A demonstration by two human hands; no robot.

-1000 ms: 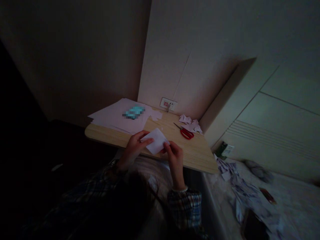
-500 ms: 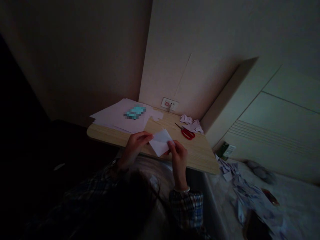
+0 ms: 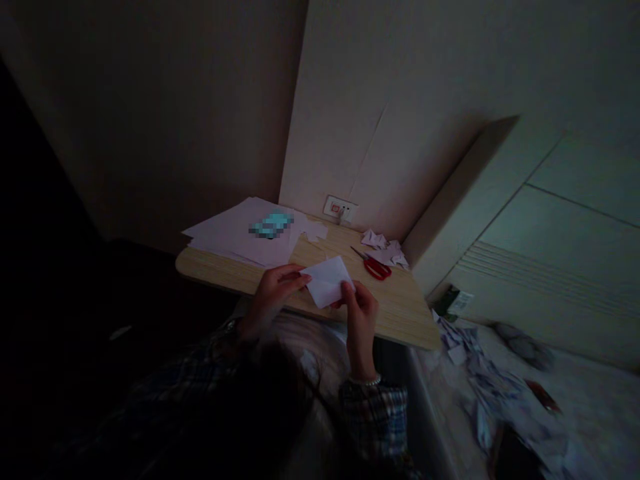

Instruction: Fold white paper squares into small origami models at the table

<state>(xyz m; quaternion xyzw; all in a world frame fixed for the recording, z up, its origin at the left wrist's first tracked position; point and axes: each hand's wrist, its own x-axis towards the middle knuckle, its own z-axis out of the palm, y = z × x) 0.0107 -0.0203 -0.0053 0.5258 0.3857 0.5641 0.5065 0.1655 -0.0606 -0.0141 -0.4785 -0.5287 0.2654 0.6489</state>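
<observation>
A small piece of white paper, with a faint crease across it, is held above the front edge of the wooden table. My left hand pinches its left corner between thumb and fingers. At the right side, my right hand grips it with the thumb on top and the fingers partly hidden beneath. Red-handled scissors lie on the table beyond my right hand. Behind them is a group of folded paper pieces.
Large white sheets are stacked on the table's left, a blurred-out turquoise object on top. A wall socket with a plug sits behind the table. On the right, a bed bears many folded papers and a grey bundle.
The paper has turned slightly in my hands, its top corner shifting to the right. Both hands keep their hold, and the view has moved a little.
</observation>
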